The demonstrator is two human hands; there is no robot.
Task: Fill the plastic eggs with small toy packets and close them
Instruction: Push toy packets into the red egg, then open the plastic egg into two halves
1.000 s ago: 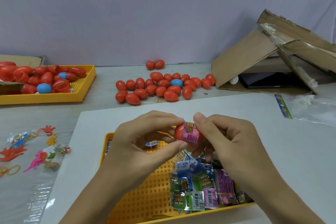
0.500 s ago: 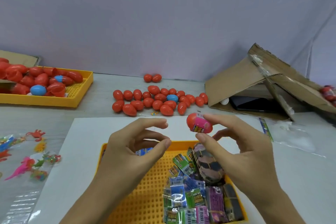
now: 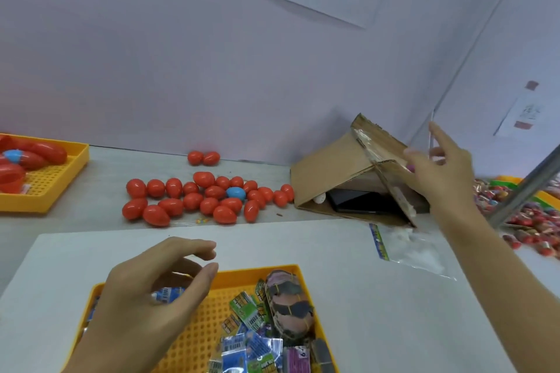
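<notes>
R hand (image 3: 439, 171) was stretched far right w/ fingers spread, a pink bit barely visible at its palm so grip couldn't be told, L hand (image 3: 157, 297) hung loose and empty over the packets (image 3: 251, 339) in the yellow tray (image 3: 197, 339); risk: filled egg tossed toward the right-side pile (image 3: 533, 221) could bounce, pop open or roll off the worktop (image 3: 363, 281).

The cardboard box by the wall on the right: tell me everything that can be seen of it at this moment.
The cardboard box is plain brown corrugated card, lying on the table against the wall, its opening facing the camera. Its flaps sag into a tent-like shape, with clear tape along the edges. Inside lie a flat black thing and a small white thing. Red eggs lie close to its left side, and a clear bag lies in front. The right hand reaches across its right flap; whether they touch is unclear.
</notes>
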